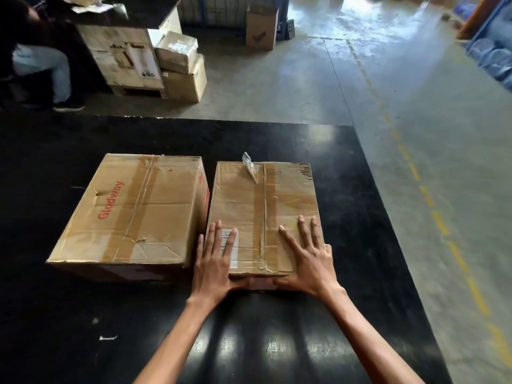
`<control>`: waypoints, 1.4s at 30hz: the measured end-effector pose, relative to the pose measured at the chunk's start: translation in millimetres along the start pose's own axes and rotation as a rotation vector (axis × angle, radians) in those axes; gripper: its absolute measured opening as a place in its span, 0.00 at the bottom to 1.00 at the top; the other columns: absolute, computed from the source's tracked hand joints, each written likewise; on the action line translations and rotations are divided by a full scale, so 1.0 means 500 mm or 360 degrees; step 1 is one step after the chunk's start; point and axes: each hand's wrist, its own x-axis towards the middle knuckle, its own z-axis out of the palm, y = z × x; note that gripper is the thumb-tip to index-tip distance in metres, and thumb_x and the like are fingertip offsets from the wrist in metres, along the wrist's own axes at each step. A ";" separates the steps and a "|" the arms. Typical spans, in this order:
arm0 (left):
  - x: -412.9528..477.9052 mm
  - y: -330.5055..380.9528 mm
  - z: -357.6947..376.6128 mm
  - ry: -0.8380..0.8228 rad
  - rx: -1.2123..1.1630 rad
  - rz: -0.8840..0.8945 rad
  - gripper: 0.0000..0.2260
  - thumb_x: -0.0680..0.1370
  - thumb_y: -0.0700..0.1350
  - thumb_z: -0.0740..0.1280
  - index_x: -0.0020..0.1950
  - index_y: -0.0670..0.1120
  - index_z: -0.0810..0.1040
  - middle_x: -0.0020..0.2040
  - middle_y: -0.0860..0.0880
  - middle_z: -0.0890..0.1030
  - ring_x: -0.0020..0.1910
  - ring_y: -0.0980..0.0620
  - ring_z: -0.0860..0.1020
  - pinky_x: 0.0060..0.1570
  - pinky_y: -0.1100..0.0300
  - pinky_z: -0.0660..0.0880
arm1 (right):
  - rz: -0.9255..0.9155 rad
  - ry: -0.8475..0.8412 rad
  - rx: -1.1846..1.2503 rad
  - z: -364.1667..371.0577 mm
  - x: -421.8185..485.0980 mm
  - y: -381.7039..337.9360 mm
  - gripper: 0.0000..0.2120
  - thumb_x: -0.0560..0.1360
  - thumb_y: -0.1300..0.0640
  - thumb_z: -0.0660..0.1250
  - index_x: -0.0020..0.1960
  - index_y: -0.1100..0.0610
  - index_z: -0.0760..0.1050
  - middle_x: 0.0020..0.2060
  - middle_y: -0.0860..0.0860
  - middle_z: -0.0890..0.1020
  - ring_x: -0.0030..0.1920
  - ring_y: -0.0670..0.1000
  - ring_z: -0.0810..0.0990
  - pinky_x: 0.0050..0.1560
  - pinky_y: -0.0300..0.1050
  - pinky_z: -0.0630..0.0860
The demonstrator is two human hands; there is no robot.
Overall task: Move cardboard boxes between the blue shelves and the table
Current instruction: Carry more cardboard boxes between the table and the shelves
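On the black table (pixel 346 189), toward its right edge and a little back from the near edge, sits a taped cardboard box (pixel 263 206), with both hands laid flat on its near end. The left hand (pixel 213 261) rests on the near left corner with fingers spread over a white label, its thumb along the near face; the right hand (pixel 310 256) presses the near right corner, fingers splayed and thumb likewise hooked down the front. Neither hand is closed around anything: open palms on the lid, thumbs bracing the near side. Just beside it to the left, almost touching, stands a taller box printed in red lettering (pixel 133 212). The narrow gap between the two is the likely trouble: a left hand reaching for that side has little room, and a skewed push or lift could drag or bump the neighbour. The lid's loose tape and a tuft of clear plastic (pixel 249 164) at the far edge suggest a worn carton that may buckle under an uneven grip. Past the table's far edge, stacked boxes (pixel 155 62) stand on the concrete floor beside a seated person's legs (pixel 41 67), and a lone carton (pixel 260 29) stands before a blue frame. Blue shelving (pixel 487 31) shows at the far right, across open floor marked with a yellow dashed line (pixel 432 214).
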 end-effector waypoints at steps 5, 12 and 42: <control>-0.014 0.033 0.014 0.0164 -0.0609 -0.0018 0.53 0.60 0.68 0.79 0.80 0.48 0.67 0.84 0.44 0.51 0.83 0.43 0.53 0.74 0.39 0.67 | -0.0042 0.0124 0.0267 -0.006 -0.039 0.064 0.60 0.55 0.16 0.68 0.82 0.34 0.55 0.84 0.56 0.37 0.84 0.56 0.36 0.73 0.66 0.70; -0.071 0.028 0.071 0.0573 -0.1186 -0.0195 0.44 0.62 0.62 0.82 0.76 0.52 0.73 0.84 0.50 0.57 0.80 0.55 0.62 0.75 0.67 0.64 | -0.0029 0.0843 0.0937 0.072 -0.095 0.092 0.45 0.58 0.35 0.85 0.71 0.51 0.79 0.85 0.58 0.49 0.83 0.58 0.57 0.78 0.53 0.65; 0.041 0.108 -0.157 0.1010 -0.1196 -0.0209 0.48 0.70 0.64 0.77 0.82 0.67 0.51 0.76 0.75 0.58 0.73 0.75 0.59 0.69 0.62 0.64 | 0.0051 0.0989 0.1571 -0.130 -0.030 0.071 0.47 0.67 0.36 0.80 0.77 0.36 0.58 0.62 0.44 0.80 0.55 0.42 0.85 0.47 0.39 0.85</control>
